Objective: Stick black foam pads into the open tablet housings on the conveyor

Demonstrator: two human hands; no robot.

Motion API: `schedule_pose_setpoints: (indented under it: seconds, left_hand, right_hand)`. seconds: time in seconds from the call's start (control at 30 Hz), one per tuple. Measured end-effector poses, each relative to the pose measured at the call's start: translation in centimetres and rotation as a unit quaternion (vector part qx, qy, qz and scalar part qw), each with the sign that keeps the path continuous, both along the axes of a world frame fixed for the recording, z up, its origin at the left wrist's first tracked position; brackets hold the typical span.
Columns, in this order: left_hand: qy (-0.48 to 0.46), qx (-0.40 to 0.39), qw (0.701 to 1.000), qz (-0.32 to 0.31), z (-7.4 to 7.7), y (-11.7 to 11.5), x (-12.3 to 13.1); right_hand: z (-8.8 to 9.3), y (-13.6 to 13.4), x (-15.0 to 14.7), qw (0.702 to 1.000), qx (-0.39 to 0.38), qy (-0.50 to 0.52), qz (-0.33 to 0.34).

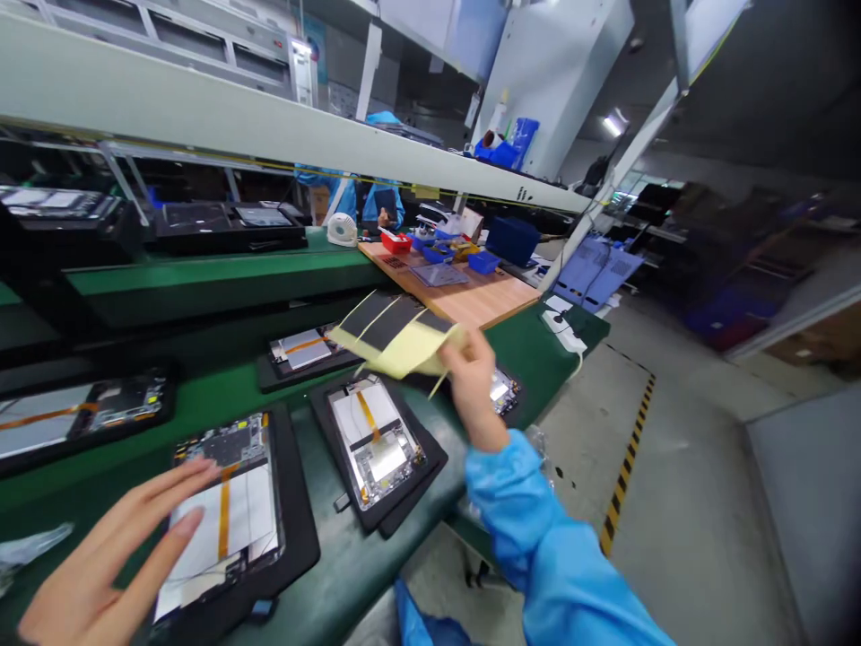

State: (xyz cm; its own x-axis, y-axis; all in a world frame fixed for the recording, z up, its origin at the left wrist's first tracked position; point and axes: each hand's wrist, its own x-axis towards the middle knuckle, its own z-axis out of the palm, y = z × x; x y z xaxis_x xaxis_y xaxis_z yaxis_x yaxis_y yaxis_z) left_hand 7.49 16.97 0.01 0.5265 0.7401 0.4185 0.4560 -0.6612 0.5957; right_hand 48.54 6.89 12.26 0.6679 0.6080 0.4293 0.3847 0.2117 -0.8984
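I log my right hand point(473, 386) pinching a yellow-backed black adhesive sheet point(394, 334) above an open tablet point(377, 440). My left hand point(111, 547), fingers extended and open, lies against a second open tablet point(225, 529). Risk: a slack pinch lets the sheet droop and stick to exposed circuitry point(387, 458).

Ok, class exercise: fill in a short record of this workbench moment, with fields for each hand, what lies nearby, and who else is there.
Left hand: open, at the edge of an opened black-framed tablet
Right hand: gripping a yellow backing sheet with black strips
Right sleeve: blue
Nearby: a second opened tablet in a black tray on the green bench
Beyond: a wooden board bearing a red plastic bin and a blue plastic bin
Others: a person in a blue coat
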Motion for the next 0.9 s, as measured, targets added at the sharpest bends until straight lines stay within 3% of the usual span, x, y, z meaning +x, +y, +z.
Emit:
schedule_pose_setpoints:
  seconds: [0.07,0.13,0.2,0.3,0.4,0.47,0.6,0.7,0.73,0.83,0.9]
  left_hand:
    - [0.011,-0.025,0.999,0.015,-3.7,1.7,-0.7]
    - [0.062,-0.04,0.996,0.049,-7.4,2.0,-1.2]
    - [0.061,-0.042,0.994,0.078,-10.1,1.0,-1.3]
    - [0.033,-0.036,0.992,0.117,-11.4,-1.7,-0.4]
    - [0.031,-0.037,0.989,0.138,-11.1,-4.3,0.8]
    - [0.037,-0.047,0.987,0.148,-10.8,-5.8,1.3]
    - [0.084,-0.041,0.983,0.16,-9.2,-7.9,1.4]
    - [0.146,0.049,0.981,0.119,-6.3,-7.8,1.4]
    - [0.164,0.083,0.979,0.091,-5.3,-7.6,1.6]
    - [0.223,0.155,0.962,-0.001,-2.6,-7.0,2.9]
    - [0.243,0.177,0.952,-0.053,-1.9,-7.1,3.8]
  right_hand:
    - [2.0,-1.4,6.1,0.994,0.03,-0.033,-0.103]
    - [2.5,-2.6,10.4,0.986,0.028,-0.055,-0.157]
    - [1.4,-3.4,12.5,0.986,-0.007,-0.058,-0.155]
    - [-1.9,-3.8,12.9,0.992,-0.097,-0.034,-0.076]
    - [-4.8,-3.5,12.5,0.981,-0.189,-0.026,0.02]
    - [-5.8,-3.1,12.6,0.969,-0.237,-0.038,0.052]
    - [-5.1,-2.9,10.7,0.953,-0.279,-0.11,0.037]
    - [-3.4,-3.3,4.1,0.934,-0.214,-0.282,0.051]
    - [-3.0,-3.5,1.0,0.93,-0.182,-0.303,0.099]
    - [-2.7,-3.4,-8.8,0.898,-0.132,-0.238,0.346]
    - [-3.5,-2.9,-14.1,0.869,-0.128,-0.189,0.438]
